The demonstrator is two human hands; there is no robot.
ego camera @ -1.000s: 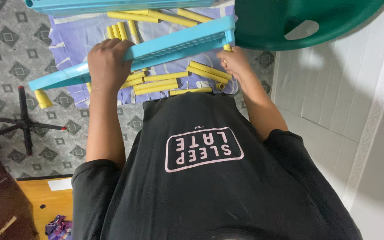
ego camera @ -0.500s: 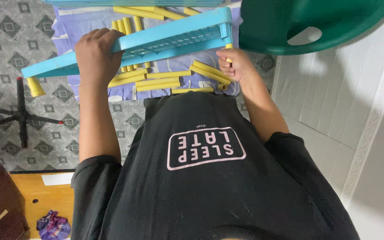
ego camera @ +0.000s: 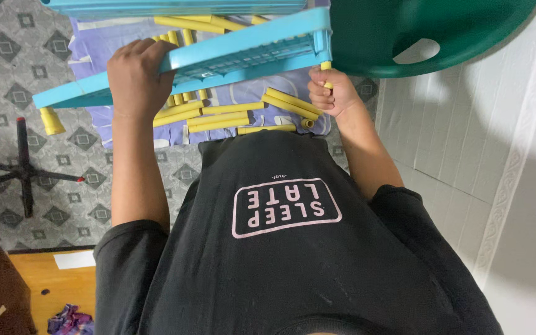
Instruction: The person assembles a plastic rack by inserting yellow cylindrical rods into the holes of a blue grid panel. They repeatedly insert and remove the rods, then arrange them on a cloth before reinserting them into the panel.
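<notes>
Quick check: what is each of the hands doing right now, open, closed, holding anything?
Left hand: closed over the edge of the light blue plastic shelf.
Right hand: closed around a yellow tube at the shelf's corner.

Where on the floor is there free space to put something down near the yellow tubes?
Bare patterned floor lies between the purple cloth, the black stand and the left arm. White tiles right of the right hand, below the green chair, are bare too. The cloth is crowded with yellow tubes under the blue shelf.

Green chair (ego camera: 404,31) crowds right hand (ego camera: 330,93); floor left of blue shelf (ego camera: 218,59) seems open.
</notes>
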